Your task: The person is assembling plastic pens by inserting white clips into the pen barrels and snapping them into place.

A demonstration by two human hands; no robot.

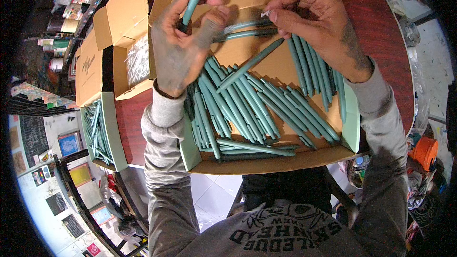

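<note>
My left hand is closed round a teal pen, which stands nearly upright with its clip side toward the right. Between the thumb and finger of my right hand is a small whitish piece, too small to name. Both hands are over the far half of an open cardboard box with pale green side walls. Inside it lie many teal pens, mostly in slanting rows. One loose pen lies crosswise on top, below my right hand.
Left of the box, a smaller open carton holds a bundle of thin white sticks. A pale green-walled box of teal pens stands in front of it. The dark red table curves off at the right. An orange container is beyond its edge.
</note>
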